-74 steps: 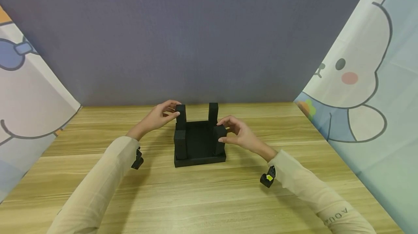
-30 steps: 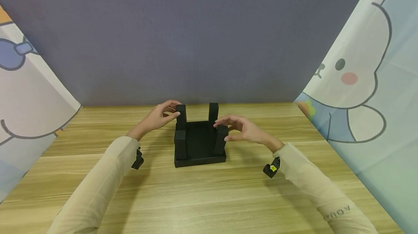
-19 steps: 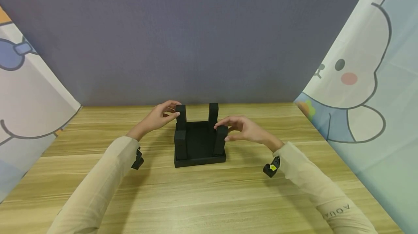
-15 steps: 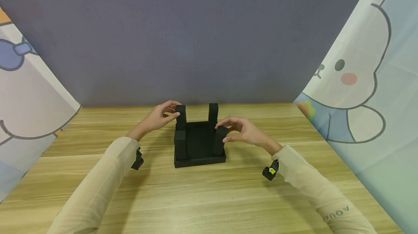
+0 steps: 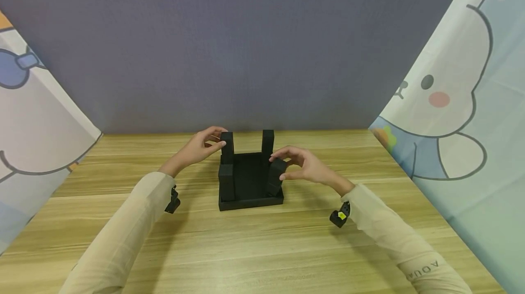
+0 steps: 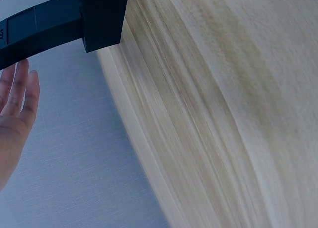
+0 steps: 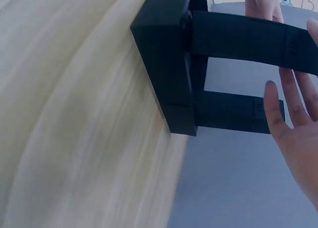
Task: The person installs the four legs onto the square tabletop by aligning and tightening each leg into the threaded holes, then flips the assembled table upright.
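A black square tray-like base lies on the wooden table with black block legs standing at its corners, like a small upturned table. My left hand pinches the back left leg near its top, thumb on the near side. In the left wrist view that leg passes over the fingers of the left hand. My right hand holds the front right leg between thumb and fingers. This leg looks turned and slightly tilted against the base. In the right wrist view, the leg crosses between the fingers and thumb of the right hand.
The front left leg and back right leg stand upright, untouched. Wooden tabletop surrounds the base. A grey panel rises behind, and printed cartoon curtains hang at both sides.
The front right leg has turned and tilted in my right hand, which let its grip shift to the right and then came slightly back left. The left hand and the base have stayed in place.
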Tool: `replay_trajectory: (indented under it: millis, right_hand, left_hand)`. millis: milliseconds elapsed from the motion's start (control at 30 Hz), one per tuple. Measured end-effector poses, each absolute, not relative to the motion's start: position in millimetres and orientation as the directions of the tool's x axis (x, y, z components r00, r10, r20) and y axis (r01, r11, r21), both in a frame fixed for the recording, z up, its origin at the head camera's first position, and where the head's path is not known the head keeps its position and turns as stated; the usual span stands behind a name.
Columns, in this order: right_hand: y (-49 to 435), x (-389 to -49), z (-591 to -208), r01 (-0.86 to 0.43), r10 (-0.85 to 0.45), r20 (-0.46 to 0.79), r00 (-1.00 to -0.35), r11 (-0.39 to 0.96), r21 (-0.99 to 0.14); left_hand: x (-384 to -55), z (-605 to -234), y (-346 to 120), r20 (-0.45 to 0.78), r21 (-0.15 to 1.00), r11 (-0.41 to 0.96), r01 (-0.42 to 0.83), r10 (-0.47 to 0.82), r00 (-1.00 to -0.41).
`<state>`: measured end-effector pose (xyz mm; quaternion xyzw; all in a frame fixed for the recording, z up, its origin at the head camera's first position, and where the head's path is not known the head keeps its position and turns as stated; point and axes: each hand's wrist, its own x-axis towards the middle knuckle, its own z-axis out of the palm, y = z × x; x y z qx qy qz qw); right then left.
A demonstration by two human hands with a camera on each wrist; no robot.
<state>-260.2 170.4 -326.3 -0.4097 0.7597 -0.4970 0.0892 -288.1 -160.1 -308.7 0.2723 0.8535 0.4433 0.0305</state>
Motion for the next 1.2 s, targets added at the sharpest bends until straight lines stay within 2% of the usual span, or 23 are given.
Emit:
replay_trajectory:
  millis: [133, 233, 500, 733, 1200]
  right_hand:
    - [171.9, -262.9, -322.4, -0.543, -0.755, 0.242, -0.609, 0.174, -0.821]
    - [171.6, -264.0, -322.0, -0.539, -0.761, 0.225, -0.609, 0.188, -0.821]
    - [164.9, -257.9, -330.0, -0.527, -0.661, 0.268, -0.701, 0.228, -0.819]
    - [160.9, -251.8, -333.6, -0.501, -0.612, 0.277, -0.741, 0.228, -0.835]
    - [168.5, -261.3, -324.5, -0.54, -0.713, 0.244, -0.657, 0.22, -0.812]
  left_hand:
    - [-289.0, -309.2, -160.2, 0.191, 0.77, 0.462, 0.44, 0.49, -0.85]
    - [-289.6, -309.3, -160.4, 0.19, 0.77, 0.464, 0.439, 0.49, -0.851]
    - [-290.5, -309.0, -160.9, 0.191, 0.769, 0.462, 0.441, 0.492, -0.849]
    - [-289.8, -308.2, -161.3, 0.183, 0.774, 0.461, 0.434, 0.493, -0.851]
    - [-290.6, -309.6, -161.6, 0.19, 0.778, 0.45, 0.438, 0.495, -0.848]
